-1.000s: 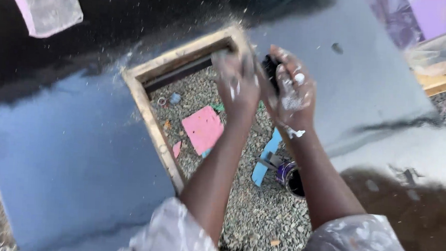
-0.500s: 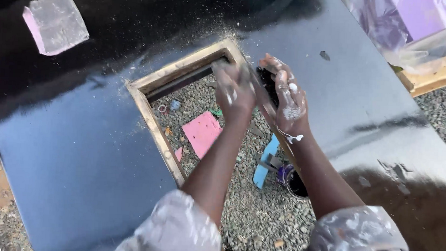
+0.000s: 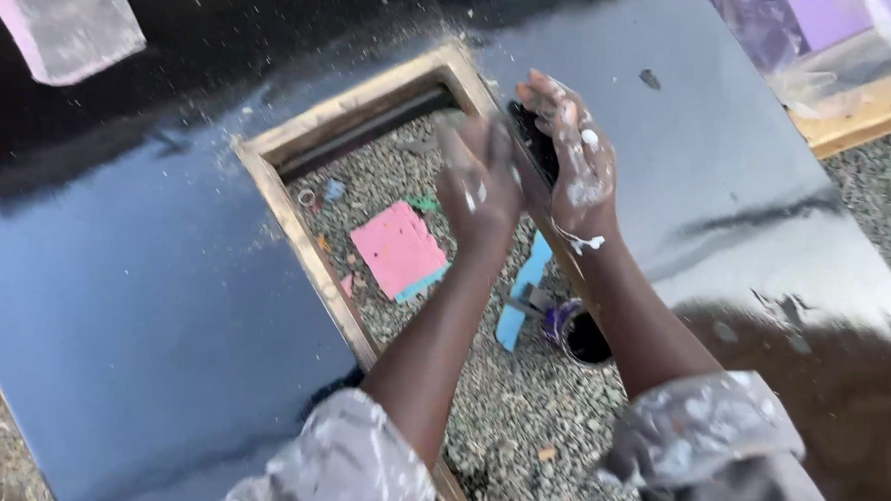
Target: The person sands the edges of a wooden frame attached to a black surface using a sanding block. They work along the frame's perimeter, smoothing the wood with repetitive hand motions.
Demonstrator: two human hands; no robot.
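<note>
Black glossy panel (image 3: pixel 143 297) with a rectangular opening edged by a wooden frame (image 3: pixel 296 229), gravel visible beneath. The right hand (image 3: pixel 570 156), paint-flecked, curls its fingers over the frame's far corner edge, gripping it. The left hand (image 3: pixel 479 182), blurred, hovers just beside it inside the opening; its grip cannot be told. The panel looks stiff, broad and slippery on its face; the raw frame edge probably offers the surest hold. A pink sheet (image 3: pixel 397 248) lies below the frame.

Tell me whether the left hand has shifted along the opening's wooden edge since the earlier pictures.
Cannot tell. The left hand is blurred, still at the far right corner of the wooden frame; the camera itself moved.
</note>
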